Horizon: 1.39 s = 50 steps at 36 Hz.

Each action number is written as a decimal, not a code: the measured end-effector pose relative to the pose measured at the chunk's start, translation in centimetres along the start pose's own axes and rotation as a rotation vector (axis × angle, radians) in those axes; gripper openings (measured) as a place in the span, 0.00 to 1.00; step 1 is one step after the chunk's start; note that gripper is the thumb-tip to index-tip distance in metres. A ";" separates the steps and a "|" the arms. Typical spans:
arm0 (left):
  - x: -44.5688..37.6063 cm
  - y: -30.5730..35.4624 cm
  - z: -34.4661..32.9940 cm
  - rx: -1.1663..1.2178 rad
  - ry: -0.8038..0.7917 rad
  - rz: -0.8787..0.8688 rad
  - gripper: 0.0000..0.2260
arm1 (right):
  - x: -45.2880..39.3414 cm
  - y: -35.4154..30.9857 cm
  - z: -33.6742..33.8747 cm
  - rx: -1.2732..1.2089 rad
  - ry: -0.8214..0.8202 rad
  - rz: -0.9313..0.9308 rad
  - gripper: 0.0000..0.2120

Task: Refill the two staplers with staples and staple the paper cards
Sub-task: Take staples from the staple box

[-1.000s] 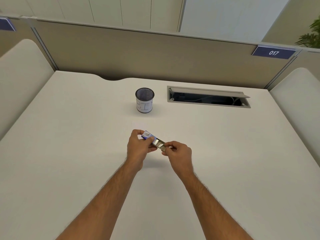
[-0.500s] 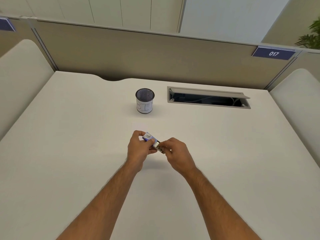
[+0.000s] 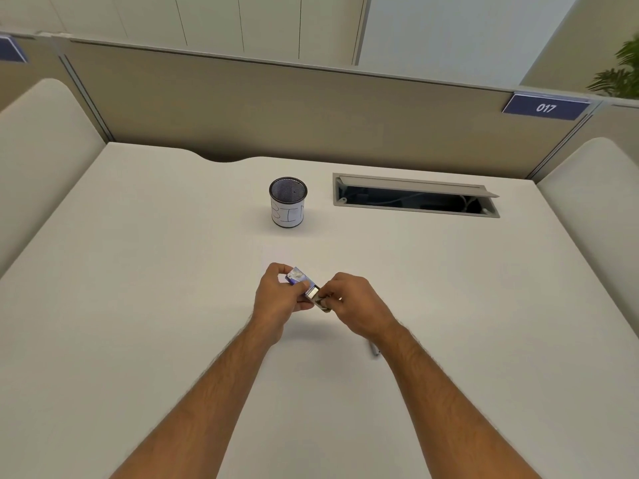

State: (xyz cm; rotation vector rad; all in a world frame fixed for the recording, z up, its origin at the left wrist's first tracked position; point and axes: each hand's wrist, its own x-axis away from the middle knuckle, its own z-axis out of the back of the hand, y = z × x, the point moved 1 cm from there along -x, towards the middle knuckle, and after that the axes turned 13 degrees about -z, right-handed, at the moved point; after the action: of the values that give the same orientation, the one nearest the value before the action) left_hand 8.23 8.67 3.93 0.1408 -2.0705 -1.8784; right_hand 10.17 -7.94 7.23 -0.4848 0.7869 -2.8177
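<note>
Over desk (image 3: 138,305), fingers (image 3: 276,271) pinching staple box (image 3: 298,276)

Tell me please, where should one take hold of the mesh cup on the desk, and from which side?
Grip the mesh cup around its round side wall, on the white paper band, coming from the near side. It stands upright on the desk with its mouth open upward and bare surface all around it, so a hand can wrap the wall freely. Both hands are busy now with the small box.

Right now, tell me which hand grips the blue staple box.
The left hand grips the blue staple box; the right hand pinches its grey inner tray.
</note>
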 end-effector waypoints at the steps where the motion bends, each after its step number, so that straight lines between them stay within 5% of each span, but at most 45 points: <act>1: 0.0 -0.1 0.0 -0.001 -0.001 0.000 0.11 | -0.1 0.1 -0.1 -0.002 0.005 0.001 0.10; 6: -0.2 -0.2 0.0 0.027 0.000 -0.002 0.11 | -0.1 0.8 -0.5 -0.198 0.071 -0.003 0.04; 13: -0.4 0.1 0.1 0.081 0.007 0.005 0.13 | 0.5 2.6 -0.3 -1.290 0.062 -0.190 0.03; 18: -0.6 0.1 0.1 0.099 0.006 0.015 0.17 | 0.7 4.1 -0.7 -1.662 -0.109 -0.259 0.11; 27: -0.9 0.3 -0.5 0.140 0.019 0.024 0.15 | 0.7 4.1 -2.2 -1.269 -0.266 -0.397 0.10; 50: -0.5 0.3 -1.4 0.041 -0.032 -0.025 0.11 | -0.8 2.4 -2.5 -1.154 -0.163 -0.369 0.08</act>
State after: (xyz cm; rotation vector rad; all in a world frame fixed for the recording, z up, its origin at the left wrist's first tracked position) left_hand 9.18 7.55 4.19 0.1482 -2.1387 -1.8656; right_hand 10.25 -8.54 3.72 -1.0492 2.4355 -2.2265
